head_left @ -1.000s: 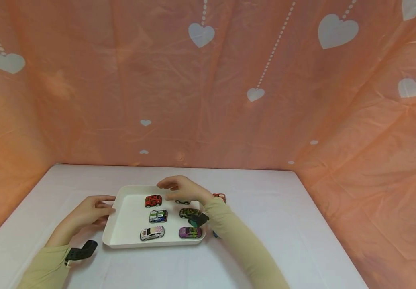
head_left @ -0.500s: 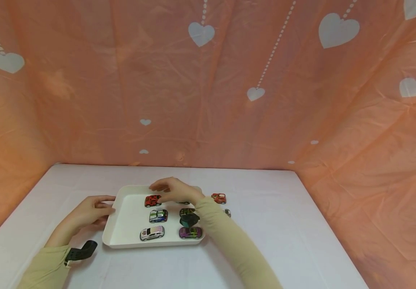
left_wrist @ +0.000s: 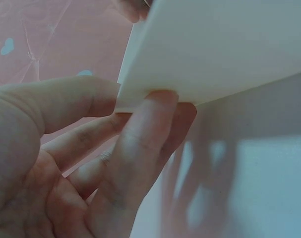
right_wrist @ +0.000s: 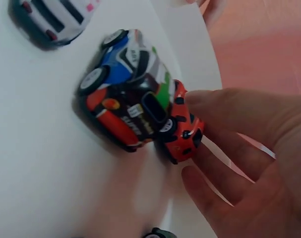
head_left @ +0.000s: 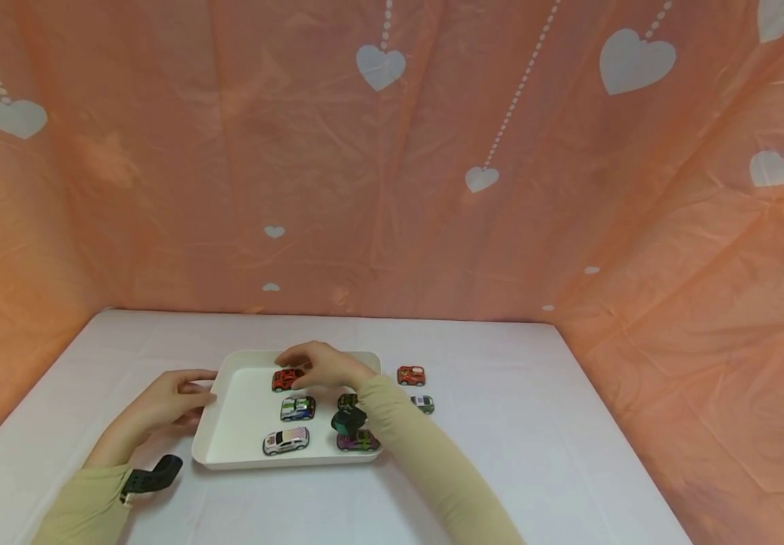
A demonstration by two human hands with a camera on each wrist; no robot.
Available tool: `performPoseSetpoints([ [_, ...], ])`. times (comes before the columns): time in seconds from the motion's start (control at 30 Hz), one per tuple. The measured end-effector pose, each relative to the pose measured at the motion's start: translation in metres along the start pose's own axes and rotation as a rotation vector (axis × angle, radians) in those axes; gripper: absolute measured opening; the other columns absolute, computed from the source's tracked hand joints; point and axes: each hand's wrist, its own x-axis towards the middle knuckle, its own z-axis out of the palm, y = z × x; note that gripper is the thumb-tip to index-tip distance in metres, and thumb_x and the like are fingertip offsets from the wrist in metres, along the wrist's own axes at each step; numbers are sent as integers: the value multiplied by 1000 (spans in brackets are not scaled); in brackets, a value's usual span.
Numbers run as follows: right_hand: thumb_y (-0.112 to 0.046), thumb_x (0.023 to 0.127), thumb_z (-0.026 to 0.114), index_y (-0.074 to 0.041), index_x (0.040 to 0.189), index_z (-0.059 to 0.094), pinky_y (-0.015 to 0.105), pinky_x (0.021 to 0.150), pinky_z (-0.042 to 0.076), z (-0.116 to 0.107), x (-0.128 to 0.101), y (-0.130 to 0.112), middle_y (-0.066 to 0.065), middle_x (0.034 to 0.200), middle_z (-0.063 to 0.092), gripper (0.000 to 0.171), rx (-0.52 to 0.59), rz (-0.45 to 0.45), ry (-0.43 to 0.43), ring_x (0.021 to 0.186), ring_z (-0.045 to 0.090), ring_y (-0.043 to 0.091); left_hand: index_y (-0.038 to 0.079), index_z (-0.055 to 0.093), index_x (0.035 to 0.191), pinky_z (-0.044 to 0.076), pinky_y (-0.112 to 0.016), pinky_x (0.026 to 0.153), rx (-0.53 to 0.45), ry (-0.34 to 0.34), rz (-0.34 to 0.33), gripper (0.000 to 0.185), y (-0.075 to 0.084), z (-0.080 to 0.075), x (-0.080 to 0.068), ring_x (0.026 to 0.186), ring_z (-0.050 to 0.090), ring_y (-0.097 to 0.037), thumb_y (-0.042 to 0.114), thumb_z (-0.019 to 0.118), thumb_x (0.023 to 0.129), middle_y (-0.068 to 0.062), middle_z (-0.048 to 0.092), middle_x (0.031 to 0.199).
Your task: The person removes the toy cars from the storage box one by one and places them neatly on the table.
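Observation:
A white tray point(head_left: 242, 446) holds several toy cars. My left hand point(head_left: 166, 397) grips the tray's left edge; in the left wrist view, the thumb and fingers point(left_wrist: 155, 119) lie against its wall. My right hand point(head_left: 324, 365) reaches over the tray's back part, with its thumb and fingers around the red toy car point(right_wrist: 184, 136) with black markings. In front of that car stands a blue, white and green toy car point(head_left: 298, 409). A white toy car point(head_left: 286, 440) is nearer the front. The right hand hides part of the tray's back row.
A purple toy car point(head_left: 358, 440) and a dark green toy car point(head_left: 347, 402) stand in the tray's right half, partly covered by the wrist camera. Outside, to the right, an orange-red toy car point(head_left: 411, 375) and a silver toy car point(head_left: 423, 404) rest on the white table point(head_left: 535, 454).
My right hand has moved left and lowered onto the red toy car, uncovering the cars right of the tray. The left hand has stayed at the tray's edge.

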Motion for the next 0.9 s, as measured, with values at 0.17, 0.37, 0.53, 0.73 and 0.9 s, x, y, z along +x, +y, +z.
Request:
performPoseSetpoints([
  [0.17, 3, 84, 70, -2, 128, 59, 15, 92, 40, 2, 4, -2, 7, 126, 60, 46, -32, 11, -7, 116, 53, 8, -14, 38, 136, 54, -33, 60, -1, -7, 6, 56, 0, -1, 0, 78, 64, -20, 9, 62, 91, -25, 64, 107],
  [0.37, 3, 84, 70, -4, 128, 59, 14, 91, 39, 3, 6, -4, 5, 125, 61, 46, -63, 30, 6, 114, 53, 7, -14, 37, 137, 54, -34, 61, -8, -13, 10, 57, 0, -3, 0, 81, 65, -21, 9, 63, 91, -25, 63, 108],
  [0.53, 4, 84, 69, -5, 128, 60, 14, 91, 39, 4, 6, -2, 4, 125, 61, 46, -79, 44, 8, 112, 53, 4, -15, 37, 137, 54, -34, 61, -9, -18, 19, 57, 0, -3, 1, 81, 65, -21, 10, 63, 91, -27, 63, 109],
  [0.73, -1, 83, 72, -9, 126, 62, 14, 93, 37, 6, 7, 2, -1, 126, 60, 45, -140, 50, 23, 112, 50, 2, -14, 38, 136, 54, -34, 61, -10, -19, 7, 58, -2, -2, 2, 80, 65, -21, 10, 63, 90, -25, 64, 108],
  [0.9, -1, 80, 74, -12, 124, 64, 16, 95, 35, 8, 5, 4, -5, 123, 61, 46, -181, 59, 42, 111, 49, 1, -14, 38, 137, 54, -34, 60, 2, -22, 6, 58, -2, -1, 1, 79, 64, -21, 11, 63, 90, -24, 64, 106],
])
